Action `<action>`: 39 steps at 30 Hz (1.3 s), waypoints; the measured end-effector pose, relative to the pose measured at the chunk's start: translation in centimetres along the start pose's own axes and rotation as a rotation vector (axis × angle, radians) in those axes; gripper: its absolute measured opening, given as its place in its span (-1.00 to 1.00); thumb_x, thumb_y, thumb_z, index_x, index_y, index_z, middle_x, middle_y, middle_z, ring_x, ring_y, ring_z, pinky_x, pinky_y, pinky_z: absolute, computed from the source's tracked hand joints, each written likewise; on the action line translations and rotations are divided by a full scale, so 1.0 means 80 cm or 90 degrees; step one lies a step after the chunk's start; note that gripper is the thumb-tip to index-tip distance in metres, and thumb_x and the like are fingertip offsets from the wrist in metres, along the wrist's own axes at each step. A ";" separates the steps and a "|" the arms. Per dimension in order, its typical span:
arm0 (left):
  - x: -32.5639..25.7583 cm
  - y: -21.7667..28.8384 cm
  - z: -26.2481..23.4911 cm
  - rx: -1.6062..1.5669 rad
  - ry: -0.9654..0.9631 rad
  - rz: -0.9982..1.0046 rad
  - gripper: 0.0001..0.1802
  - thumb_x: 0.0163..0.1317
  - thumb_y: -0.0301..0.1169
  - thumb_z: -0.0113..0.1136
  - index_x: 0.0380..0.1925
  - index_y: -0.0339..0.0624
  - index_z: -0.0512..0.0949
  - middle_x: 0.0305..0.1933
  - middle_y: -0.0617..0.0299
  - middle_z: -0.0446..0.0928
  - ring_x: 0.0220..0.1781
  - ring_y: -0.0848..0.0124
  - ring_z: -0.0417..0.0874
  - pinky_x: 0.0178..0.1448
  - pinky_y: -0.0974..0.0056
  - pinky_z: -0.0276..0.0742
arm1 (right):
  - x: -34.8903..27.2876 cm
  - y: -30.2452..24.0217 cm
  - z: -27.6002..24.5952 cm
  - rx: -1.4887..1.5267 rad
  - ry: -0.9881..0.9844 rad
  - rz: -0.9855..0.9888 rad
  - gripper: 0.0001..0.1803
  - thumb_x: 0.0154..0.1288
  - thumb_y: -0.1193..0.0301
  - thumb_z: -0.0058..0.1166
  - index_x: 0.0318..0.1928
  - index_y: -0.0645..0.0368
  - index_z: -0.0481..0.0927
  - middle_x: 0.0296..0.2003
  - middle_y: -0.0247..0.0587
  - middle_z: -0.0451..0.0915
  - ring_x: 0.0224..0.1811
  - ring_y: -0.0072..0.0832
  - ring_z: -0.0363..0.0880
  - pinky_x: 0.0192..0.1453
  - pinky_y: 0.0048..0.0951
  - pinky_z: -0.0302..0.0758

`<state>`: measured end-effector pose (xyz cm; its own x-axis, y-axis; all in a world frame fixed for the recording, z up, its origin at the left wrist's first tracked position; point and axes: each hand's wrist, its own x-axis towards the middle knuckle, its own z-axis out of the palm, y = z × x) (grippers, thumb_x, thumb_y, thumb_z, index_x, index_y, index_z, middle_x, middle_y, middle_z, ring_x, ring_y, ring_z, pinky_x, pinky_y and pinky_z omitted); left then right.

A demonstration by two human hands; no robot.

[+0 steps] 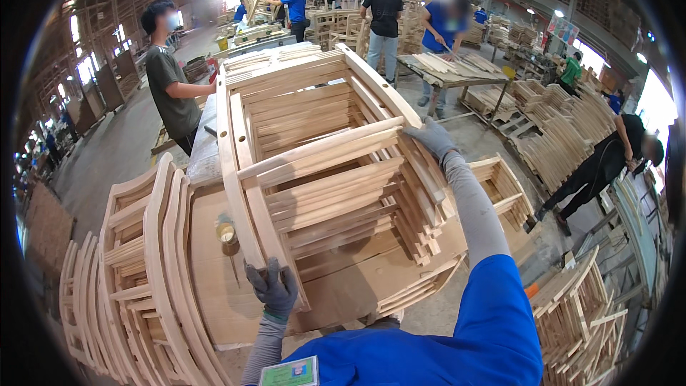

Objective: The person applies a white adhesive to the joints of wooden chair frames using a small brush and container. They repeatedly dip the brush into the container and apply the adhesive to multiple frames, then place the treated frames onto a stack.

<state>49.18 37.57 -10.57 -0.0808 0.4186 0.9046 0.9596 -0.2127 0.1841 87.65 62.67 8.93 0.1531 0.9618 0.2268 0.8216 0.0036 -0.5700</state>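
Observation:
A pale wooden chair frame (pixel 321 149), with two long side posts and a crossbar, lies on top of a stack of similar frames (pixel 339 184) in front of me. My left hand (pixel 273 287), in a grey glove, is closed round the near end of its left post. My right hand (pixel 432 137), also gloved, grips the near end of the right post, its thumb side hidden. Whether the top frame is lifted off the stack, I cannot tell. A small cup (pixel 227 236) with yellowish contents stands left of the stack, a thin stick beside it.
Brown cardboard (pixel 214 272) covers the table. More chair frames (pixel 136 250) stand at the left, and others (pixel 579 314) are piled at the lower right. One person (pixel 171 79) stands at the table's far left; another (pixel 443 25) works at a bench (pixel 468 75) beyond.

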 end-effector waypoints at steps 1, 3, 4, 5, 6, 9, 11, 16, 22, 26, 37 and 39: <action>0.000 0.001 -0.003 0.006 -0.004 -0.008 -0.49 0.08 -0.43 0.15 0.11 -0.07 0.41 0.39 -0.17 -0.09 0.26 -0.27 0.22 0.04 -0.05 0.42 | -0.001 -0.004 0.002 -0.005 -0.006 0.002 -0.07 -0.14 -0.25 0.11 0.08 0.27 0.46 -0.02 0.23 0.51 0.08 -0.03 0.48 0.14 -0.23 0.38; 0.002 -0.001 -0.008 0.025 -0.002 0.016 -0.45 0.05 -0.46 0.17 0.12 -0.10 0.38 0.40 -0.27 -0.12 -0.02 -0.07 0.39 -0.03 0.05 0.45 | -0.005 -0.011 0.005 -0.012 -0.019 0.004 -0.07 -0.14 -0.25 0.11 0.09 0.25 0.45 -0.01 0.22 0.50 0.09 -0.03 0.48 0.14 -0.23 0.37; 0.005 0.000 -0.006 0.029 0.002 0.031 -0.43 0.03 -0.48 0.17 0.13 -0.11 0.36 0.40 -0.32 -0.13 -0.16 0.03 0.48 -0.07 0.10 0.47 | -0.003 -0.007 0.002 -0.010 -0.015 0.007 -0.07 -0.14 -0.25 0.11 0.09 0.24 0.45 -0.01 0.22 0.50 0.09 -0.03 0.47 0.14 -0.23 0.37; 0.008 0.002 -0.004 0.023 0.007 0.038 -0.44 0.04 -0.48 0.17 0.13 -0.12 0.36 0.39 -0.32 -0.13 -0.17 0.03 0.48 -0.08 0.10 0.47 | -0.003 -0.002 -0.001 -0.007 -0.012 0.008 -0.08 -0.14 -0.26 0.11 0.09 0.24 0.45 -0.01 0.22 0.50 0.09 -0.03 0.47 0.15 -0.23 0.37; 0.010 0.003 -0.003 0.017 0.012 0.044 -0.44 0.04 -0.48 0.17 0.12 -0.13 0.36 0.39 -0.33 -0.13 -0.18 0.04 0.48 -0.08 0.09 0.48 | -0.002 0.002 -0.003 -0.005 -0.009 0.010 -0.08 -0.14 -0.26 0.11 0.10 0.23 0.45 -0.01 0.22 0.50 0.09 -0.03 0.47 0.15 -0.22 0.37; 0.004 0.000 -0.003 -0.007 0.006 0.006 -0.50 0.09 -0.43 0.15 0.10 -0.10 0.40 0.38 -0.18 -0.09 0.11 -0.19 0.29 0.05 -0.04 0.41 | -0.001 -0.003 0.002 -0.002 -0.013 0.008 -0.07 -0.14 -0.25 0.12 0.10 0.23 0.45 -0.01 0.22 0.50 0.09 -0.02 0.47 0.15 -0.22 0.37; 0.001 0.000 -0.004 -0.023 -0.002 -0.017 -0.53 0.12 -0.41 0.13 0.09 -0.08 0.41 0.38 -0.10 -0.07 0.27 -0.31 0.19 0.12 -0.11 0.37 | 0.000 -0.004 0.003 -0.009 -0.035 0.017 -0.05 -0.12 -0.23 0.13 0.11 0.32 0.41 0.02 0.21 0.48 0.11 -0.06 0.45 0.18 -0.26 0.34; 0.003 0.004 0.002 -0.033 -0.003 -0.012 -0.53 0.13 -0.39 0.13 0.09 -0.09 0.40 0.38 -0.08 -0.07 0.27 -0.31 0.19 0.15 -0.15 0.34 | 0.005 0.007 -0.004 -0.002 -0.022 0.016 -0.03 -0.12 -0.23 0.13 0.12 0.34 0.40 0.03 0.22 0.47 0.12 -0.07 0.45 0.18 -0.26 0.34; -0.001 -0.001 -0.002 -0.014 -0.015 -0.014 -0.50 0.09 -0.41 0.17 0.10 -0.06 0.40 0.39 -0.13 -0.09 0.27 -0.21 0.22 0.05 0.04 0.42 | -0.006 -0.006 -0.005 0.005 -0.017 0.014 -0.03 -0.16 -0.27 0.12 0.10 0.28 0.43 -0.02 0.22 0.50 0.07 -0.03 0.49 0.13 -0.23 0.39; 0.009 0.006 -0.007 0.041 0.002 0.023 -0.41 0.05 -0.48 0.19 0.15 -0.10 0.31 0.38 -0.35 -0.08 -0.07 0.02 0.45 0.00 0.08 0.44 | -0.008 -0.011 -0.012 -0.023 -0.057 0.041 0.00 -0.17 -0.31 0.09 0.13 0.26 0.40 0.00 0.20 0.50 0.08 -0.03 0.48 0.15 -0.23 0.38; 0.016 0.028 -0.013 0.032 -0.005 -0.132 -0.48 0.10 -0.52 0.08 0.13 -0.17 0.35 0.35 -0.34 0.02 0.00 -0.01 0.48 -0.03 0.12 0.51 | -0.030 0.000 -0.024 0.019 -0.125 -0.036 -0.05 -0.05 -0.21 0.00 0.22 0.25 0.29 0.07 0.17 0.44 0.11 -0.06 0.46 0.15 -0.21 0.40; 0.027 0.055 -0.001 0.108 0.026 -0.105 -0.49 0.12 -0.49 0.07 0.14 -0.18 0.35 0.37 -0.27 0.01 0.20 -0.06 0.39 0.09 0.15 0.50 | -0.036 0.032 -0.027 0.013 -0.099 -0.075 -0.06 0.00 -0.17 0.00 0.26 0.24 0.23 0.08 0.18 0.41 0.10 -0.06 0.46 0.14 -0.21 0.41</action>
<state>53.21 37.44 -7.77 -0.2475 0.3980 0.8834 0.9638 0.0080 0.2664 90.47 59.32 8.51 -0.0307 0.9852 0.1687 0.8177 0.1218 -0.5626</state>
